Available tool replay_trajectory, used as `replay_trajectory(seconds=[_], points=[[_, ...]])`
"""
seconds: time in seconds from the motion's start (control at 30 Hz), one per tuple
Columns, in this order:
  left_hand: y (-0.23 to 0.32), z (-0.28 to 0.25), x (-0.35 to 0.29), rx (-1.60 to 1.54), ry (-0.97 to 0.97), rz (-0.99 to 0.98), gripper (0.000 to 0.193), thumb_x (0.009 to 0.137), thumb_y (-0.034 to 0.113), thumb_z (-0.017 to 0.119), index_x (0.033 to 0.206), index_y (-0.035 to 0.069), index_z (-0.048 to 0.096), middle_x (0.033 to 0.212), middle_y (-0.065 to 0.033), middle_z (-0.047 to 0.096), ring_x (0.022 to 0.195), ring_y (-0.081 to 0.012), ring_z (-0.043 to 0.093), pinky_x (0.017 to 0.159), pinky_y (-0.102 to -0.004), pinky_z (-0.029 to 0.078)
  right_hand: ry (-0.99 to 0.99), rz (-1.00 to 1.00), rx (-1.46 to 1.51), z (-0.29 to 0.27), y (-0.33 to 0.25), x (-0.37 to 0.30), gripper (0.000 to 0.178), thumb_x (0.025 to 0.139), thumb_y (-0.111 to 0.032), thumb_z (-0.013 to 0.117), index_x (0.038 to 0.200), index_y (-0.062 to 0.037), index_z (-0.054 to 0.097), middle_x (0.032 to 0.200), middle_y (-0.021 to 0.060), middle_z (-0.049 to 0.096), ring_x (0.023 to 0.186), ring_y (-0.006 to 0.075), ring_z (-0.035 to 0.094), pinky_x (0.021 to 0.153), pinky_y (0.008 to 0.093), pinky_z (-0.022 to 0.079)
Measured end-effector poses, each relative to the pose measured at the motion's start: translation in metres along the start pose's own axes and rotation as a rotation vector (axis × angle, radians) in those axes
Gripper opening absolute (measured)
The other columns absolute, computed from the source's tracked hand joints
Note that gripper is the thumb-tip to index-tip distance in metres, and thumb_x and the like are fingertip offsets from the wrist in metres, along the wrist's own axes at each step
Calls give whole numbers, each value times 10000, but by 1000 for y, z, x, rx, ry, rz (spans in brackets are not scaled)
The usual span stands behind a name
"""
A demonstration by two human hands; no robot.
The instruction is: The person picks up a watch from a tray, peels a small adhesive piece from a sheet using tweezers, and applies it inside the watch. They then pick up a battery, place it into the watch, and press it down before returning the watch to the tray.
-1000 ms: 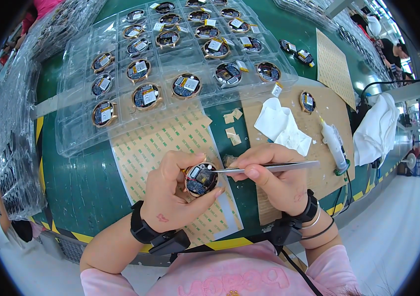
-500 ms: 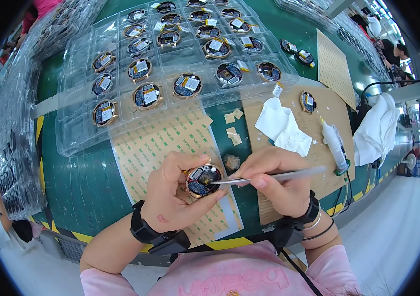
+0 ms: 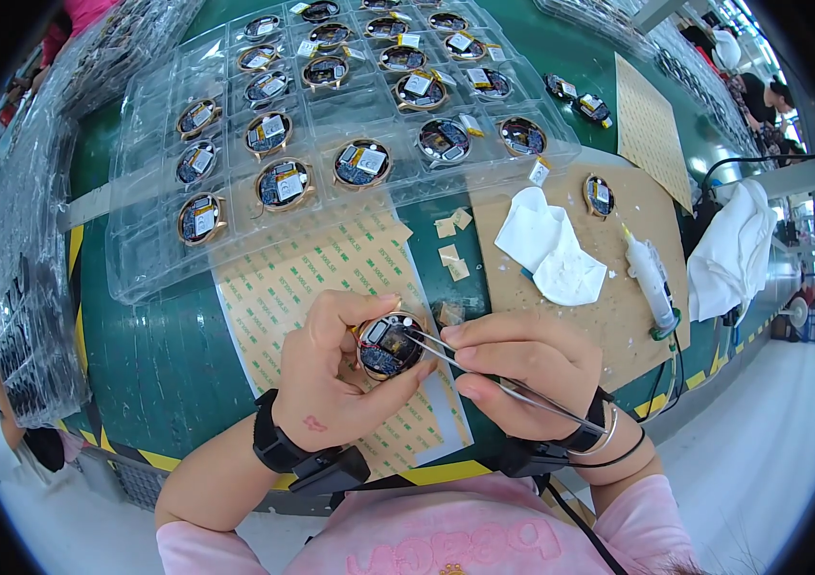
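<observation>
My left hand (image 3: 335, 369) is closed round the rim of an opened smartwatch case (image 3: 380, 359), gold-edged and round, with its dark circuit board facing up. In my right hand (image 3: 532, 369) is a pair of metal tweezers (image 3: 513, 388), pinched between thumb and fingers. Their tips reach into the upper right part of the case; whether they grip anything there is too small to tell. Beneath the hands lies a sheet of printed adhesive backing (image 3: 302, 278). A small clear piece (image 3: 451, 313) lies just beyond the case, partly hidden by my right fingers.
A clear plastic tray (image 3: 153, 273) of similar watch cases fills the far left. On cardboard (image 3: 513, 331) at right lie white cloths (image 3: 561, 264), a glue syringe (image 3: 650, 283) and another watch case (image 3: 599, 195). Small tan adhesive pieces (image 3: 452, 262) lie between. Stacked trays (image 3: 29, 268) stand far left.
My right hand has turned, so the tweezers now slope down toward my wrist with their two arms showing apart. Their tips have moved slightly up in the case. The left hand has barely moved.
</observation>
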State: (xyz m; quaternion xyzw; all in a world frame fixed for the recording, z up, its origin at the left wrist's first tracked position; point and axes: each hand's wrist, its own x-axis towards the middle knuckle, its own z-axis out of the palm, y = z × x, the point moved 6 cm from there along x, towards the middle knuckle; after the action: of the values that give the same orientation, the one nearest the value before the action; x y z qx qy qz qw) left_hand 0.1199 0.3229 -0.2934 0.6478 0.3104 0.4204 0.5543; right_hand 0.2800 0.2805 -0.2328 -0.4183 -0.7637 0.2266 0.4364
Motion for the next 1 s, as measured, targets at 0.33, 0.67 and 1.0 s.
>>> replay_trajectory(seconds=[0.33,0.67,1.0], points=[[2,2,-1,50,-27,-20,535,732,31,787,1143,14,445,915,-90,625,823,-121,663,641,-222,517,21,8,-11,0,-2,-1,180,782,-55,729,926,-8,631,936,161,680,832,255,688,699,312,555],[4,4,-3,34,-78,25,557,739,30,784,1187,27,452,993,-107,583,848,-124,651,651,-232,520,10,265,278,-6,20,-2,80,830,-41,663,894,6,653,908,153,688,816,212,672,728,293,526],[9,6,-6,23,-93,111,555,738,17,782,1202,40,479,974,-87,570,845,-150,661,670,-242,521,26,551,557,-1,33,-10,91,875,-68,628,891,21,628,887,172,674,823,217,662,751,324,534]])
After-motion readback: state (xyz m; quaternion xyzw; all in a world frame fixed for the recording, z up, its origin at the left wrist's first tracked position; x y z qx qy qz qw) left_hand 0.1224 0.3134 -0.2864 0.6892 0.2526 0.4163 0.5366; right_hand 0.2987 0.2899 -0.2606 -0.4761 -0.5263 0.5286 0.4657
